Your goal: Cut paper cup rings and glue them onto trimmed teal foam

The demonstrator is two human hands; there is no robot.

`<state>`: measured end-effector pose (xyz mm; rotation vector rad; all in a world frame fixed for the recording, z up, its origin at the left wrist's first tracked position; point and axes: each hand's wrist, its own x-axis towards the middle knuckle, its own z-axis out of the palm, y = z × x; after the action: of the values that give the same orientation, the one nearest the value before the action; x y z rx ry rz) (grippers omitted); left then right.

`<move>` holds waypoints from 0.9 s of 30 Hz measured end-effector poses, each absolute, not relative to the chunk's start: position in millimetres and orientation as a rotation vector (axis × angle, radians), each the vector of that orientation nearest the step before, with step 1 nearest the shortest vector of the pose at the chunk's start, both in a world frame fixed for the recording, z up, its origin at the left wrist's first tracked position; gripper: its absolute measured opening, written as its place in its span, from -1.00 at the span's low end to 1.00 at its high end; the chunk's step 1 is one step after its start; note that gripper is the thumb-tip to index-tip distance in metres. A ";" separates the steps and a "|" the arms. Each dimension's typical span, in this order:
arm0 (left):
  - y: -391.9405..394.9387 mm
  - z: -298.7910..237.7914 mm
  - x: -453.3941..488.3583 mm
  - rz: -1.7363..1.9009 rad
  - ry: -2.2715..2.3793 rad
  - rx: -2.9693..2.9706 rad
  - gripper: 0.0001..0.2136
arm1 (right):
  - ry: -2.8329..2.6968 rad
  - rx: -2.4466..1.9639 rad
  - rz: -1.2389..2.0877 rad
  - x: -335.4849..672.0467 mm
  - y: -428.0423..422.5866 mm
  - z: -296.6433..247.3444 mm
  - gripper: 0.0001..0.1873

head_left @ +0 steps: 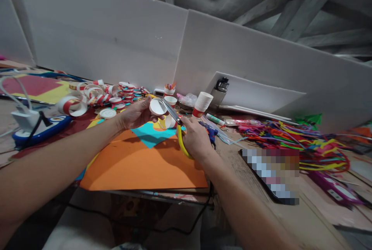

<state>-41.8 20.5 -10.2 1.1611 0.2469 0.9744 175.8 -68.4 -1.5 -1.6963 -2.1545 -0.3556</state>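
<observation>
My left hand (136,114) grips a cut-down paper cup (158,107), its round white face turned toward me. In my right hand (196,137) is a pair of scissors (172,111) with yellow handles. The blades point up and left and reach the cup's right side; whether they touch it I cannot tell. Just below, a curled white paper piece (170,122) shows near the blades. Orange paper (145,164) lies beneath both hands, with a turquoise sheet (151,135) on it. A blue glue gun (210,131) is partly hidden behind my right hand.
Stacked paper cups (203,102) and a dark bottle (220,93) stand at the back. Red-and-white paper rings (72,106) lie left, near a blue power strip (43,128). To the right are a phone (267,176), pipe cleaners (290,137) and a purple tool (334,188).
</observation>
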 end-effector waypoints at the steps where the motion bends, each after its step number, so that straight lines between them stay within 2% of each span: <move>1: 20.0 -9.5 -41.4 0.982 0.246 1.164 -0.58 | -2.151 -1.695 -0.352 175.7 -68.6 -1.3 -0.62; 4: 18.1 -7.7 -40.2 0.998 0.250 1.159 -0.57 | -2.130 -1.705 -0.336 175.6 -68.7 -0.6 -0.65; 9: 16.8 -6.6 -40.1 1.017 0.234 1.128 -0.71 | -2.117 -1.665 -0.319 177.1 -66.9 0.1 -0.69; 12: 17.6 -8.6 -40.2 1.018 0.246 1.128 -0.75 | -2.126 -1.636 -0.324 177.8 -66.1 -0.4 -0.65; 15: 18.8 -12.1 -40.1 0.978 0.253 1.120 -0.73 | -2.137 -1.643 -0.346 177.8 -66.2 -1.0 -0.60; 27: 20.7 -9.7 -44.7 0.952 0.232 1.164 -0.65 | -2.149 -1.647 -0.360 177.9 -66.9 -2.5 -0.65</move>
<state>-44.7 20.7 -9.7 1.1644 0.2319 0.9519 177.9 -66.9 -2.5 -1.6475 -2.1491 -0.3601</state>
